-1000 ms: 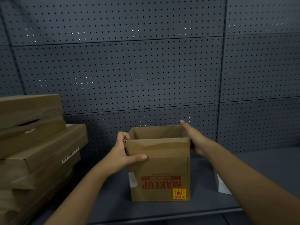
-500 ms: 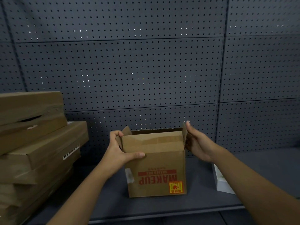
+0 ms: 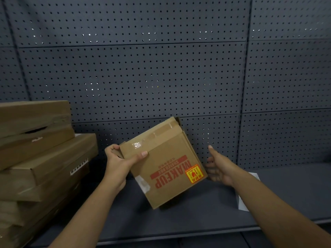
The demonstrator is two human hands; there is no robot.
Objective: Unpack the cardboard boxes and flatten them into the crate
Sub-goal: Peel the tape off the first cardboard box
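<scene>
Left hand [image 3: 121, 162] is gripping the box [image 3: 166, 163] at its upper left corner, thumb lying across the printed face, other fingers curling behind the edge. Box is hanging tilted above the shelf [image 3: 197, 217], open end pointing up toward the pegboard [image 3: 143, 77], likely so it can be skewed and collapsed. Right hand [image 3: 219, 167] is waiting just beside the box's lower right corner, fingers spread and relaxed, holding nothing; contact with the corner is unclear. It is probably readying to push the side in. Stack of boxes [image 3: 41, 149] is sitting at left on the shelf. Crate is not showing.
</scene>
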